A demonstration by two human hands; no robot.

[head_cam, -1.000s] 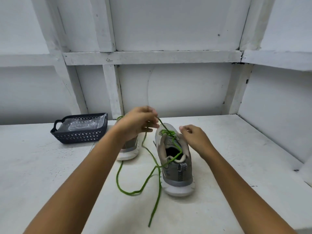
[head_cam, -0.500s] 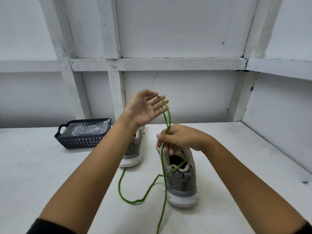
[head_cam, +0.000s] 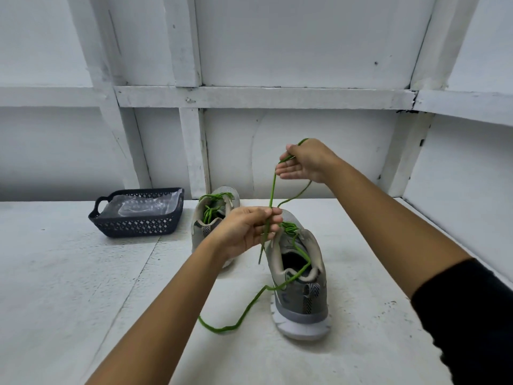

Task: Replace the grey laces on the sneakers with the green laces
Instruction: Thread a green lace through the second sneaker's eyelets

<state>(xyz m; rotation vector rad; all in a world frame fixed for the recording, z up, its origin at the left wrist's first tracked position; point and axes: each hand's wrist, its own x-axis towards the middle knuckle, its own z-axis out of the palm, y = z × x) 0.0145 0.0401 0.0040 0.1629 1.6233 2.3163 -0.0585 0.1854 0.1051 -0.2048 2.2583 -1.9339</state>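
Observation:
Two grey sneakers stand on the white table, heels toward me. The near sneaker (head_cam: 301,298) carries a green lace (head_cam: 273,187) through its eyelets. My left hand (head_cam: 247,232) pinches one strand of that lace just above the shoe's tongue. My right hand (head_cam: 305,162) is raised higher and to the right, thumb and forefinger holding the lace where it loops over the hand, other fingers straight. Another end of the lace trails out of the shoe's opening and across the table to the left. The far sneaker (head_cam: 213,215) has green laces bunched in its opening.
A dark perforated plastic basket (head_cam: 138,226) lined with clear plastic sits at the back left of the table. White framed wall panels rise behind the table and along its right side.
The hands have swapped places: my right hand rose from the shoe up and right with the lace, and my left hand came down from its open raised pose to pinch the lace above the shoe.

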